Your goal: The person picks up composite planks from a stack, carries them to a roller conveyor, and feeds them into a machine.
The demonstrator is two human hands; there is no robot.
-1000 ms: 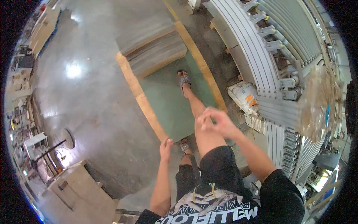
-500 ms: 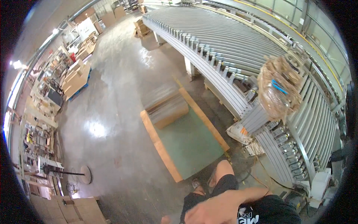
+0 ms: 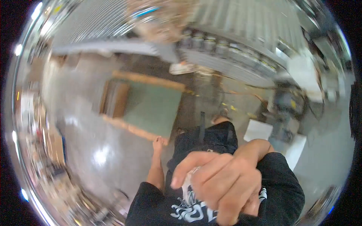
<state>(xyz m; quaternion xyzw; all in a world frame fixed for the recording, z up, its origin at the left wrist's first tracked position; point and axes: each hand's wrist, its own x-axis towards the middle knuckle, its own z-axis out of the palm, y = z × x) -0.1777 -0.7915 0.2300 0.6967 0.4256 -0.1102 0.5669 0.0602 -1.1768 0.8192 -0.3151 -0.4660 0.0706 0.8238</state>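
Note:
My right hand is raised in front of my chest. Its fingers are loosely bent with the outermost one held apart, and no object shows in it; the palm is hidden. Lower down, my left hand hangs by the near corner of a low green platform with wooden side rails. Its fingers are blurred, and I cannot tell whether it touches the rail. Brown cardboard stands at the platform's far end.
A metal roller conveyor runs along the far side. Crumpled plastic wrap with a blue item lies on it. Hoses and a dark machine are to the right, near a white panel.
My view has swung to the right, so the platform and conveyor appear turned and shifted left. My right hand has risen closer to view, and my left arm now shows fully.

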